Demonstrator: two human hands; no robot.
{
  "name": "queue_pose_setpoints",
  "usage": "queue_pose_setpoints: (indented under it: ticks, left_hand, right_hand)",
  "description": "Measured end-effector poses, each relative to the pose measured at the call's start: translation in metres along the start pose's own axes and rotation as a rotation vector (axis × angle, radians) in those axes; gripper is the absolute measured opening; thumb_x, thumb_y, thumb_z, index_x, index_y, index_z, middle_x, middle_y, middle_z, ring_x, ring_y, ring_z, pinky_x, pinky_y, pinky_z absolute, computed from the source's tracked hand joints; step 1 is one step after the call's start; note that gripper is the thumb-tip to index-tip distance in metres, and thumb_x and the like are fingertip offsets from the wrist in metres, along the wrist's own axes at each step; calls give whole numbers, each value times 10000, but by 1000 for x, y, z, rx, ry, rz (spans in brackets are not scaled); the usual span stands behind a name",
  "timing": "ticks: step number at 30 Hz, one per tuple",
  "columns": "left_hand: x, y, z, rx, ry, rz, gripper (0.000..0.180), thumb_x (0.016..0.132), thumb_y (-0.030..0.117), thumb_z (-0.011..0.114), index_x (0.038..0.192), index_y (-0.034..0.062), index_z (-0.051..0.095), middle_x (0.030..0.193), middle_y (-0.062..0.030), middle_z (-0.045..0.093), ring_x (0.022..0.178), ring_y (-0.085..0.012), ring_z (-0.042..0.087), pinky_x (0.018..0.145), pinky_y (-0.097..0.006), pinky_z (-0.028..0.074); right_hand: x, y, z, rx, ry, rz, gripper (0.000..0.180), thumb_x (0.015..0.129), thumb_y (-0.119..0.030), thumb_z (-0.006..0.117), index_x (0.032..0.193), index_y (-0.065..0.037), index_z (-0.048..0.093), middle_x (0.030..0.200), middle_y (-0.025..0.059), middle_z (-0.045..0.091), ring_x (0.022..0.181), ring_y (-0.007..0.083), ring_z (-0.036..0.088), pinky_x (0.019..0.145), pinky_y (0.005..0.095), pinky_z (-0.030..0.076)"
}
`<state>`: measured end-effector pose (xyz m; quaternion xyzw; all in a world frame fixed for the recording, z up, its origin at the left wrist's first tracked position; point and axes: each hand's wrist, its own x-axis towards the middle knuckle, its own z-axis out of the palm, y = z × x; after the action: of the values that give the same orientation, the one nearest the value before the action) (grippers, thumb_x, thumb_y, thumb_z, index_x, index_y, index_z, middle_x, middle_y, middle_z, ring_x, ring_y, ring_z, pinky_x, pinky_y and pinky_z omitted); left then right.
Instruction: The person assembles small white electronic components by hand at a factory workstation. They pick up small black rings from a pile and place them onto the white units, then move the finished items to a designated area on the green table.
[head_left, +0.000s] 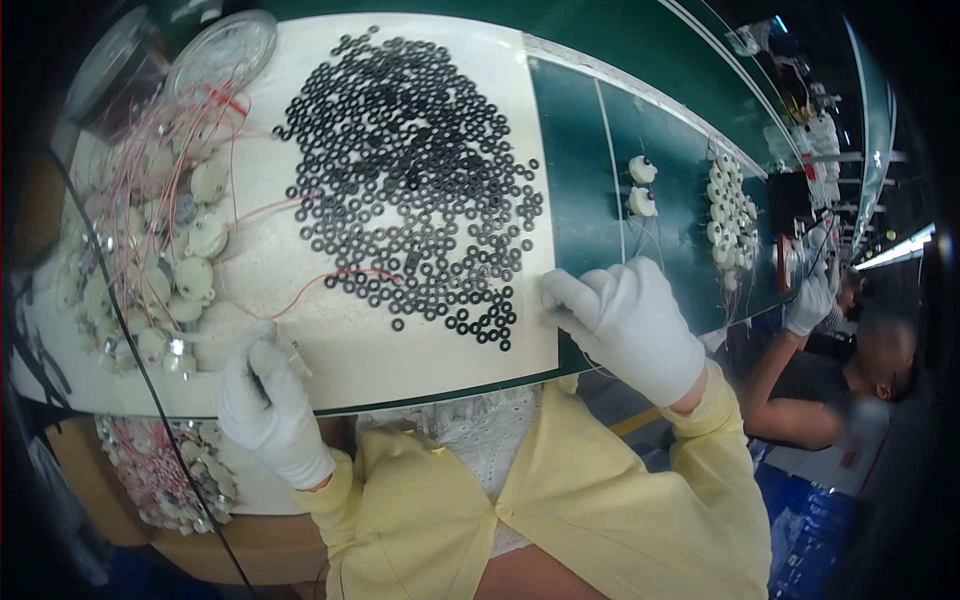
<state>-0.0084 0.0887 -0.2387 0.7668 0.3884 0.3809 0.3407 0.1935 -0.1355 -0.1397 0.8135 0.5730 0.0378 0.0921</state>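
Near edge: left hand (268,405), white-gloved, closed on a small part that is mostly hidden, its red wire (325,281) trailing away. Right hand (628,325), gloved, fingers curled at the white mat's (330,350) edge; contents undeterminable. Beyond: black rubber rings (410,170) heaped loose. Left: pale round motors (190,260) piled.

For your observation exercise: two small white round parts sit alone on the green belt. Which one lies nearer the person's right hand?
The lower white part, directly below its twin on the green belt, lies nearer the right hand.
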Motion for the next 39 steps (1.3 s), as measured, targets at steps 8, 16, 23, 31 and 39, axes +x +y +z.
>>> queue_pose_setpoints:
  ticks: [8, 16, 23, 31, 39]
  left_hand:
    - [-2, -4, -1, 89, 21, -19, 229, 1056, 83, 544, 1095, -92, 687, 996, -171, 749, 840, -217, 699, 741, -320, 560]
    - [0, -8, 2, 67, -3, -88, 301, 1093, 184, 509, 1125, -57, 686, 1010, -126, 727, 858, -188, 663, 764, -310, 536]
    - [2, -2, 3, 67, -10, -71, 341, 1110, 241, 484, 1133, -41, 674, 1004, -99, 695, 894, -184, 638, 815, -309, 521]
    - [3, 1, 3, 32, -32, -52, 335, 1116, 243, 480, 1129, -47, 645, 1012, -77, 653, 887, -179, 593, 820, -296, 493]
    - [5, -5, 5, 16, -39, -14, 332, 1109, 230, 494, 1170, -61, 641, 1039, -95, 654, 912, -184, 587, 827, -301, 489]
  right_hand:
    - [-17, 8, 42, 171, 285, 132, 172, 912, -144, 682, 1081, -116, 679, 818, 22, 693, 699, 205, 641, 664, 343, 440]
    - [-50, 36, 54, 97, 244, 534, 161, 890, -136, 705, 1047, -99, 699, 751, 73, 684, 671, 269, 671, 605, 404, 478]
    - [-45, 31, 16, 203, 329, 556, 271, 836, -254, 782, 1068, -152, 687, 673, 46, 610, 626, 258, 616, 642, 394, 432]
    - [-51, 26, 48, 127, 429, 486, 216, 799, -219, 810, 958, -223, 664, 769, -32, 601, 704, 199, 587, 707, 357, 399]
    - [-64, 67, 61, 136, 527, 594, 243, 831, -149, 760, 1060, -154, 680, 881, 38, 680, 726, 273, 651, 651, 399, 467]
